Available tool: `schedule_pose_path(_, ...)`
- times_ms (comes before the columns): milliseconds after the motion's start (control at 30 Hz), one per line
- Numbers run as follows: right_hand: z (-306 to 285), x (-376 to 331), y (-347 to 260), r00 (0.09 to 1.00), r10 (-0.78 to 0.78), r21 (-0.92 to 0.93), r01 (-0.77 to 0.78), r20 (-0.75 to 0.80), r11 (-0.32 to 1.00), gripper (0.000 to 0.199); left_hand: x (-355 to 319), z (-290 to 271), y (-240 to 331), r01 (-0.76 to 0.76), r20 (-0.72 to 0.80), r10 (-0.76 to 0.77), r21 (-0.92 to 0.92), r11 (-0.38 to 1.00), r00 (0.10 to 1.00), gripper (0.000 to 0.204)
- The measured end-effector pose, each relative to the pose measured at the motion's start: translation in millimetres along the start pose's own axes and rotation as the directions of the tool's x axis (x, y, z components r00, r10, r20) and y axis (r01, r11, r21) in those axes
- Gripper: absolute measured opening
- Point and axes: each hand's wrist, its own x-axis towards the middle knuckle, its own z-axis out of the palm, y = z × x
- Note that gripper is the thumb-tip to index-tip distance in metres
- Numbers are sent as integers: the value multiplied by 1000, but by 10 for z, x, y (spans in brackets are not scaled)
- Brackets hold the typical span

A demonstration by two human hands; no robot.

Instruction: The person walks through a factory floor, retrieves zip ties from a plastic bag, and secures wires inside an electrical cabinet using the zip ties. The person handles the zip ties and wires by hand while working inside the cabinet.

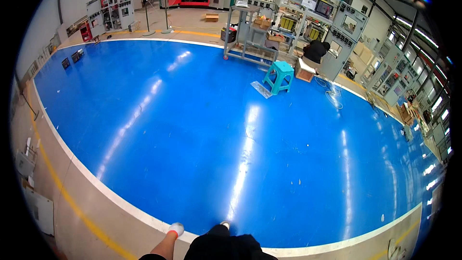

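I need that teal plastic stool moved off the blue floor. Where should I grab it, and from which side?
Probably best to grip the teal plastic stool by the rim of its flat square seat, coming from above. It stands upright on splayed legs, so the seat edge is the highest, most open part. A flat grey panel lies by its near-left foot, so the right side looks freer.

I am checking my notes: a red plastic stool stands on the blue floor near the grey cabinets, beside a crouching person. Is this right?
Not quite. The head view shows the stool is teal, not red. It does stand on the blue floor near the grey cabinets, beside a crouching person.
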Motion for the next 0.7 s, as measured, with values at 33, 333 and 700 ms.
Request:
schedule_pose_path(33,-127,11,-67,997,79,98,-79,5,992,43,-133,-869,779,53,-125,-88,-258,965,988,32)
schedule_pose_path(333,-1756,1683,-2181,992,44,225,-71,121,972,42,2398,-2368,1395,-122,-263,102,-60,991,959,33)
schedule_pose_path(700,-5767,3571,-6786,917,-309,160,354,-252,921,34,3772,-3596,2796,401,301,-265,-704,586,916,36)
